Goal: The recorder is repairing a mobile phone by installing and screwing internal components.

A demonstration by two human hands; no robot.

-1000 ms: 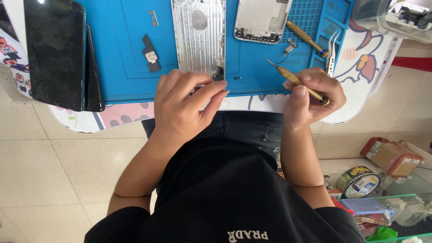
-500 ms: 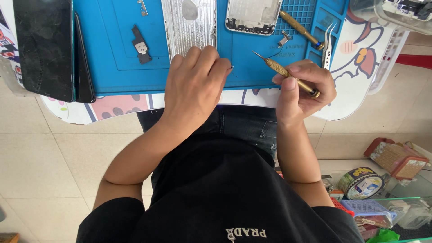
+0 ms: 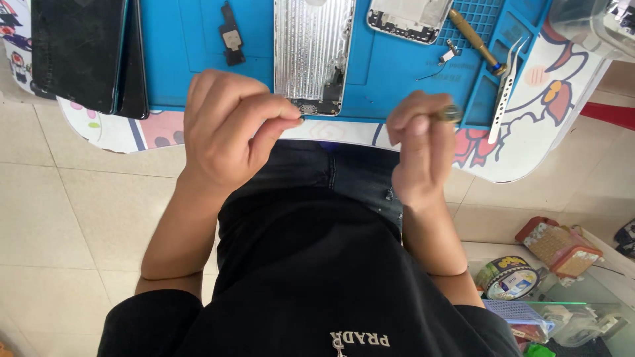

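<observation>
**Hands pinching over the phone housing**

Head view: the left hand [image 3: 228, 129] is pinching its fingertips shut at the lower edge of the silver phone housing [image 3: 311, 53], which is lying on the blue mat [image 3: 178, 53]. The right hand [image 3: 420, 142] is curling closed, gripping a brass-tipped screwdriver [image 3: 448, 114] near the tweezers [image 3: 506, 86].

Tweezers [image 3: 506, 86] on blue mat [image 3: 178, 53], tape roll [image 3: 509, 281] on floor.

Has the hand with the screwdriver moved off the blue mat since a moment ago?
Yes. The right hand has lifted toward the camera and tilted the screwdriver end-on, off the blue mat.
</observation>
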